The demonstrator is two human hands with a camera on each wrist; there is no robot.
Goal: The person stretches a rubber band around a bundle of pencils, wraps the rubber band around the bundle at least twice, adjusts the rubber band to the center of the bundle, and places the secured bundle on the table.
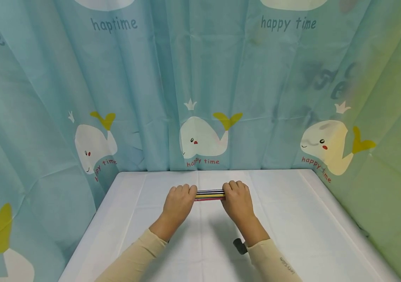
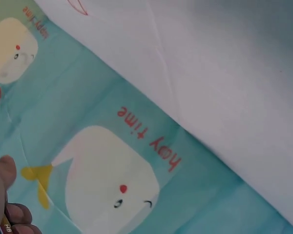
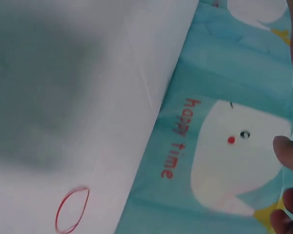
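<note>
1. Left hand [image 1: 179, 203]: fingers curled around the left end of a bundle of pencils [image 1: 210, 195].
2. Right hand [image 1: 238, 201]: fingers curled around the bundle's right end.
3. Bundle of pencils: held level between both hands, over the desk [image 1: 292, 219], midway between its side edges, toward the far edge.
4. Behind the far edge: whale-print curtain [image 1: 204, 139].
5. Near the right wrist: red rubber band [image 3: 72, 209] lying on the white surface.

Pencil bundle [image 1: 210, 195] ends hidden inside left hand [image 1: 179, 203] and right hand [image 1: 238, 202]; count unclear.
</note>
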